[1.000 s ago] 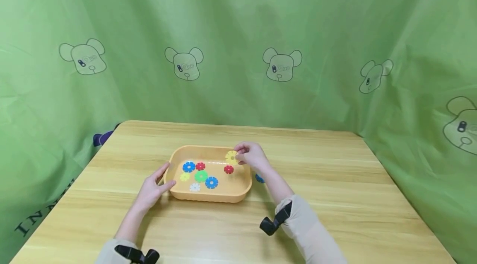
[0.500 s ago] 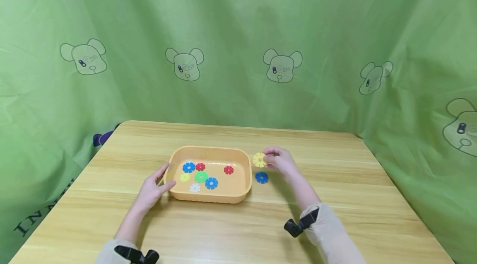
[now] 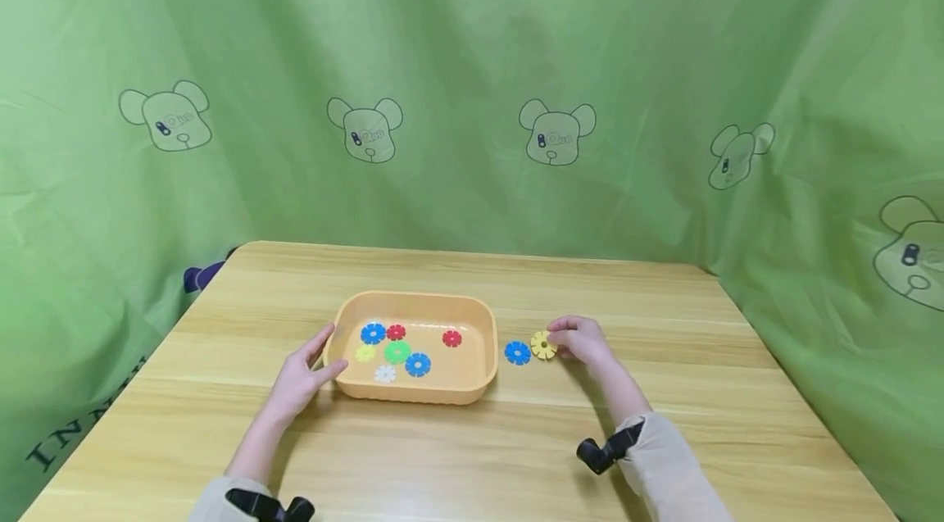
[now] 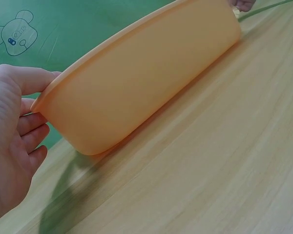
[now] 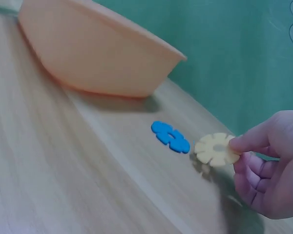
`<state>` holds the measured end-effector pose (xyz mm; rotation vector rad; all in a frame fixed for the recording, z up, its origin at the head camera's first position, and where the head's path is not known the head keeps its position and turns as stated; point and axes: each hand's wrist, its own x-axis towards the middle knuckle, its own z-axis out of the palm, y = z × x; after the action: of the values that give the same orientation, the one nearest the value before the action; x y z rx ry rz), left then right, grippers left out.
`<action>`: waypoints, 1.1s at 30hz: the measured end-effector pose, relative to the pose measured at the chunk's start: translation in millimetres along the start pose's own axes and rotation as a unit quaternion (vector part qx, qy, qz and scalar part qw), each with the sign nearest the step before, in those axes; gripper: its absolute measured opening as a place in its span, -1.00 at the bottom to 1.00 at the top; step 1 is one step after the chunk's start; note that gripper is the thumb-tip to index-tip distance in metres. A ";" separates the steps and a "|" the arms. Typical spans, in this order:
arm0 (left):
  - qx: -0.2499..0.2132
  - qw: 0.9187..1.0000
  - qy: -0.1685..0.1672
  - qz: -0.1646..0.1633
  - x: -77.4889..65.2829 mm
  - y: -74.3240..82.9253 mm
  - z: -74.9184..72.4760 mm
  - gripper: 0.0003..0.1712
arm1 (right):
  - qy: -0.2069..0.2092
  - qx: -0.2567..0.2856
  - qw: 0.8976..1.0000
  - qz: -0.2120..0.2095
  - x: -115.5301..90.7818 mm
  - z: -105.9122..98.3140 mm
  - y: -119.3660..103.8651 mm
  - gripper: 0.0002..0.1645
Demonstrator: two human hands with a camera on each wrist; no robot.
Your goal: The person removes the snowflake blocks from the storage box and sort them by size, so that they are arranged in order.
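Between thumb and fingers my right hand (image 3: 584,342) pinches a yellow notched disc (image 3: 543,346), a flower-shaped interlocking piece with a hole in its middle. The right wrist view shows this yellow disc (image 5: 217,149) just above the table, beside a blue notched disc (image 5: 170,137) that lies flat. My left hand (image 3: 298,374) grips the left end of an orange plastic basket (image 3: 413,392), thumb over its rim. Inside the basket lie several more discs, among them a green one (image 3: 397,352), a red one (image 3: 452,338) and a white one (image 3: 385,374).
The wooden table (image 3: 457,456) extends around the basket on all sides. A green curtain (image 3: 457,211) printed with bear heads hangs behind it. Something purple (image 3: 202,276) shows past the table's left edge.
My right hand has carried the yellow disc out over the basket's right end and down, to the right of the blue disc on the table. The left hand stays at the basket.
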<state>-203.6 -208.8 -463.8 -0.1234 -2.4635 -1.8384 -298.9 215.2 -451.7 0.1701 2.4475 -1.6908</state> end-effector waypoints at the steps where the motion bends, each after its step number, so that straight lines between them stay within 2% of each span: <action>1: 0.000 1.000 0.001 0.000 0.0 0.0 0.0 -0.19 | 0.000 -0.016 1.000 -0.006 0.6 0.8 1.6 -0.64; 9: -0.003 1.000 0.000 -0.003 -0.2 0.3 -0.2 -0.19 | 0.020 -0.108 0.994 -0.021 0.7 7.7 6.5 -0.78; 20: 0.001 1.000 0.001 -0.004 1.0 0.4 -0.9 -0.18 | 0.027 -0.167 0.985 -0.043 -0.4 8.0 6.9 -0.82; 26: 0.002 1.000 -0.001 -0.005 1.3 0.2 -1.5 -0.17 | 0.027 -0.171 0.983 -0.056 0.1 7.9 8.4 -0.79; 33: -0.001 1.000 -0.001 -0.006 0.6 -0.5 -0.7 -0.17 | 0.027 -0.118 0.992 -0.027 -0.2 6.4 10.6 -0.75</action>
<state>-204.2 -209.6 -464.0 -0.1109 -2.4685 -1.8458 -296.3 213.0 -463.6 0.1219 2.6882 -1.4173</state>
